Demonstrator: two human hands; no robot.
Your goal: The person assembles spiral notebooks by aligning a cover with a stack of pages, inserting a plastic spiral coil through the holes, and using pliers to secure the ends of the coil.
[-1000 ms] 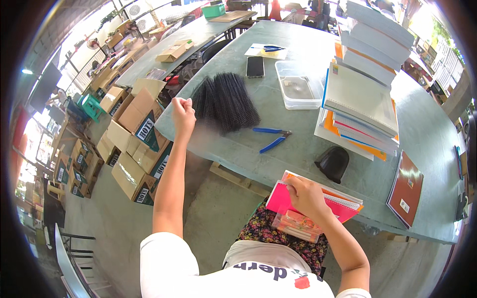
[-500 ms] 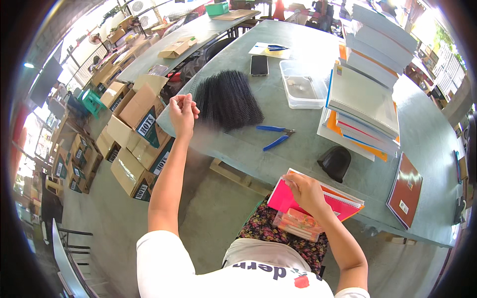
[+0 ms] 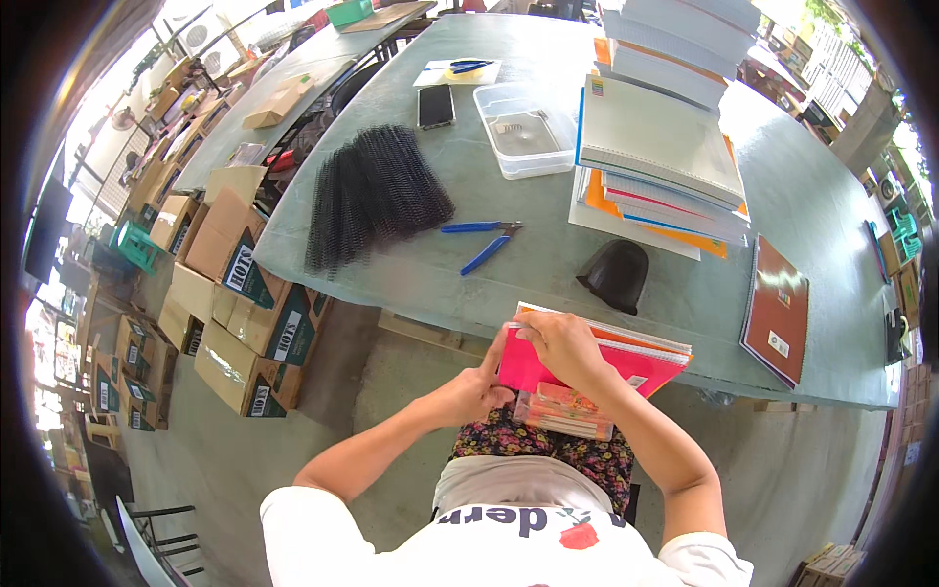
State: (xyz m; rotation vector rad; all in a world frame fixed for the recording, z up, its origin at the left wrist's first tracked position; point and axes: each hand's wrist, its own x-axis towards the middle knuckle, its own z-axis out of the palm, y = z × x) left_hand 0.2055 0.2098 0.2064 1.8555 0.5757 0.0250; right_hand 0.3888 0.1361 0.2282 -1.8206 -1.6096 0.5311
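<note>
At one o'clock from the waist, the right hand [image 3: 567, 350] gripped the pink notebook [image 3: 641, 365]; the left hand [image 3: 471, 393], loosely open, pointed at its nine-o'clock edge. A slackened grip could have dropped it lapward.

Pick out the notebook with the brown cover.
The brown notebook lies alone, right of the tall stack; the pink notebook is under the right hand, and the stack shows a pale cover.
</note>
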